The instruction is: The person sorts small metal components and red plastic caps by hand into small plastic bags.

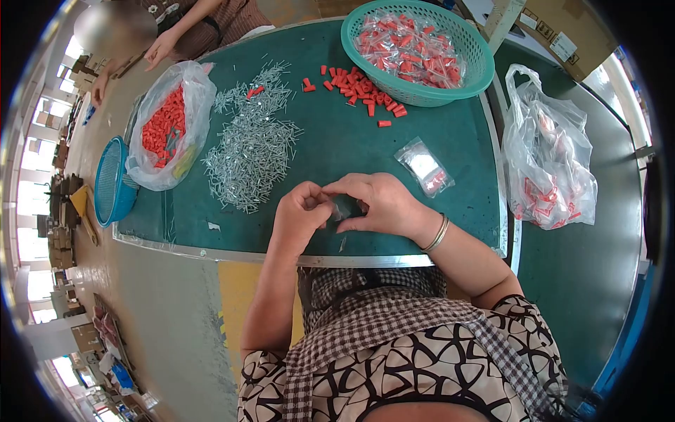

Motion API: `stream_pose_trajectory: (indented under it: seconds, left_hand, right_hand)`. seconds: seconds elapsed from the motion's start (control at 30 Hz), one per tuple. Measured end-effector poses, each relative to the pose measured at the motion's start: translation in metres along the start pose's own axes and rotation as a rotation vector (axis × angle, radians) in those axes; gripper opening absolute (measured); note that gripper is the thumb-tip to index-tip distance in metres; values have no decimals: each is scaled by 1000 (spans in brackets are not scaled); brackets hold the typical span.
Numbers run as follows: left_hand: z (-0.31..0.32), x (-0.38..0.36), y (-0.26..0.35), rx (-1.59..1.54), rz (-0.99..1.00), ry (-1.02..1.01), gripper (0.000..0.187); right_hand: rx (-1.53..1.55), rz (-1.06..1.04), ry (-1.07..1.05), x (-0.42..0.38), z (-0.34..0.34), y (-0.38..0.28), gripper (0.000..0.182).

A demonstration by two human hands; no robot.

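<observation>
A round teal plastic basket [475,60] with a latticed wall is sitting at the far edge of the green table [337,141], holding many small clear packets of red plastic caps, too many to count. To the left, one open clear plastic bag [169,126] is lying heaped with loose red caps, and a blue mesh basket [111,184] is leaning at the table's left edge, its contents out of view. Off the table to the right, another crinkled clear bag [548,151] is holding more packets with red pieces. Between the containers, a broad pile of thin silvery metal pins [253,148] is spreading across the cloth, and roughly two dozen loose red caps [358,88] are lying scattered just before the teal basket. One filled small packet [424,167] is resting flat near the right hand [383,204]. The left hand [299,211] and the right hand are meeting at the near edge of the table, each grip narrow and pinching the one small clear bag [342,209] held between the fingertips; what is inside cannot be told. A metal bangle [437,234] is circling the right wrist. Another person's hand [160,48] is resting at the far left corner.
</observation>
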State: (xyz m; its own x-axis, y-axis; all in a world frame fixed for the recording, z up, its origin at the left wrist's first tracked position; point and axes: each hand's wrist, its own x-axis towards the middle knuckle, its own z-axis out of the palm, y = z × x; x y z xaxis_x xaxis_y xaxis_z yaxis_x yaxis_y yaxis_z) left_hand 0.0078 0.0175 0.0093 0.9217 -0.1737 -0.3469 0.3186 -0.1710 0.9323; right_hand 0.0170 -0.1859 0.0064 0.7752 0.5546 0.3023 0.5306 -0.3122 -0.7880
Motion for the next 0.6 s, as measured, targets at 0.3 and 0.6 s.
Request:
stream_pose_trajectory:
  seconds: [0.3,0.6]
  left_hand:
    - [11,-7,8,-8,123,98,60]
    - [17,-9,5,66,175,175,69]
  right_hand:
    - [-33,-41,66,-2,2,2,55]
    - [-136,-122,197,-4,8,0,49]
